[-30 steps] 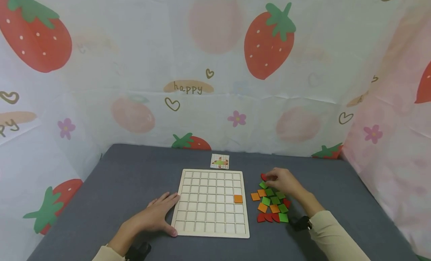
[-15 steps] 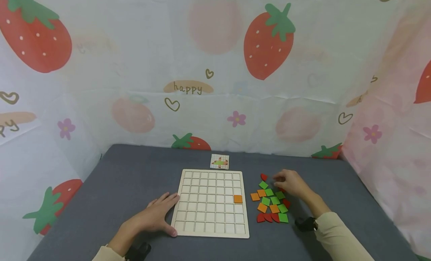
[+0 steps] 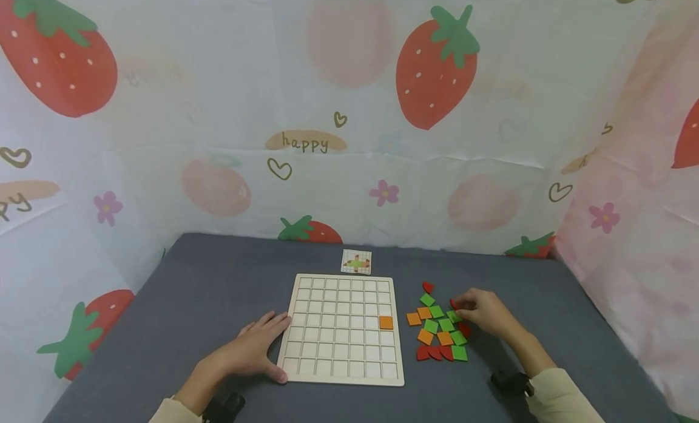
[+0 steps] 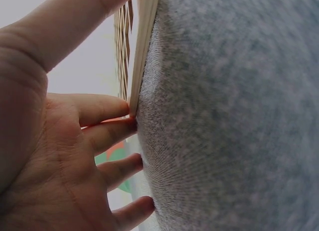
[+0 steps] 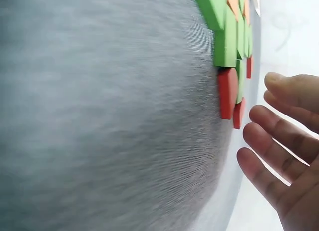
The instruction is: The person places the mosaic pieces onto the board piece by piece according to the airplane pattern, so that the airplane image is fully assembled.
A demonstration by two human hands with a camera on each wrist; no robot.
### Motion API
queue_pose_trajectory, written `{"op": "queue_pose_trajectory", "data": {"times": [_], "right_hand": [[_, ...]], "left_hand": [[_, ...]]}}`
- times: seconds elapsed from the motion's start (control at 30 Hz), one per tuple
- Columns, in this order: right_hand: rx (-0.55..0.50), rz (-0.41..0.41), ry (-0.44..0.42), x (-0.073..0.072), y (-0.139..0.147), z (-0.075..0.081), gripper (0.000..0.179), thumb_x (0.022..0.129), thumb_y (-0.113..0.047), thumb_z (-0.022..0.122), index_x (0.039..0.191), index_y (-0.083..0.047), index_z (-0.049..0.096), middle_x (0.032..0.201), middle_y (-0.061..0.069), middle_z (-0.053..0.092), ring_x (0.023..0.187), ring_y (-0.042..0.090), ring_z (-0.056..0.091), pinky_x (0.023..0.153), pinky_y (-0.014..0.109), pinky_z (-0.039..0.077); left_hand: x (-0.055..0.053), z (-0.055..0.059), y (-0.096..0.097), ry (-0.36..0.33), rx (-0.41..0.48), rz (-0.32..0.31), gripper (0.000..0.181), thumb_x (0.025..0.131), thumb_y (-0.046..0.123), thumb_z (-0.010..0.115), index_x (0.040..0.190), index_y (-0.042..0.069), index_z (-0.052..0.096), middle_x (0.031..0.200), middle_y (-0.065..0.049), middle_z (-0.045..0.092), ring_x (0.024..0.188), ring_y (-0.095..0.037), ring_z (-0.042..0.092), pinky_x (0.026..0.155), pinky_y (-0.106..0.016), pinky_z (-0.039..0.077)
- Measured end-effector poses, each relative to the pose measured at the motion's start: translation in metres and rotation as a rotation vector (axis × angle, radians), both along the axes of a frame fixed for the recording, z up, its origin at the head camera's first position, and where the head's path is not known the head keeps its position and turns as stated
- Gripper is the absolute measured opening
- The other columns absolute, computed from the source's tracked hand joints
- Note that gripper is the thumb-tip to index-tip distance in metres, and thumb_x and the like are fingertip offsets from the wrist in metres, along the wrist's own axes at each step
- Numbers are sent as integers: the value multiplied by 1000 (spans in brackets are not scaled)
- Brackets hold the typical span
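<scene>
A pale wooden grid board (image 3: pixel 327 335) lies on the table, with one orange square tile (image 3: pixel 386 323) in a cell by its right edge. My left hand (image 3: pixel 248 350) rests at the board's left side, fingers spread. In the left wrist view the thumb and index fingertip (image 4: pixel 122 107) touch the board's rim. Over the far right of a loose pile of tiles hovers my right hand (image 3: pixel 486 312), fingertips close to a red curved piece (image 3: pixel 454 304). Its fingers (image 5: pixel 261 169) are loosely bent with nothing between them in the right wrist view. Green tiles (image 3: pixel 431 326) fill the pile's middle.
A small printed card (image 3: pixel 356 262) with a coloured grid picture lies just beyond the board. More orange tiles (image 3: pixel 425 336) and red curved pieces (image 3: pixel 434 352) belong to the pile right of the board. Grey cloth (image 3: pixel 240 283) covers the table, and a strawberry-print curtain (image 3: pixel 349 186) stands behind.
My right hand has moved from the red piece at the pile's far end to the right, then back toward me. That red piece stays on the table. The left hand has not moved.
</scene>
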State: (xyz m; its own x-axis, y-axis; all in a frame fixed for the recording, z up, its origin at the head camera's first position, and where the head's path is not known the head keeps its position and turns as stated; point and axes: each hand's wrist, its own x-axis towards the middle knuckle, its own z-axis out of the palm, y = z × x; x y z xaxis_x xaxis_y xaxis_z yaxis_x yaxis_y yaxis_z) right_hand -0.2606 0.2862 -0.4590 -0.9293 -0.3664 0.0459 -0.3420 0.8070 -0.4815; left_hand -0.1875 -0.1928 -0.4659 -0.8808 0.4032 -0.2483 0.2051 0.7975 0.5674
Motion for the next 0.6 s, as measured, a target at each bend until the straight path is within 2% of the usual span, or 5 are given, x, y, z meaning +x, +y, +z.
{"op": "queue_pose_trajectory", "data": {"times": [0.3,0.47,0.6], "right_hand": [[-12,5,-12,17,5,-5,18,85,-10,72,101,-3,73,94,4,67,80,13,62,63,24,50],[-18,54,-56,20,8,-5,11,85,-6,71,95,-6,74,90,2,65,76,8,60,61,22,49],[-3,116,-93,19,11,-4,16,85,1,67,97,-6,76,89,1,62,74,3,55,60,22,46]], "left_hand": [[0,1,2,-5,-4,6,112,61,39,89,150,1,34,158,-19,30,148,-46,17,111,-70,15],[1,2,2,-5,-1,12,111,61,38,89,150,1,33,158,-19,30,148,-45,17,111,-69,14],[1,2,2,-3,-5,12,111,62,39,89,150,1,33,158,-19,30,148,-45,16,112,-69,15]]}}
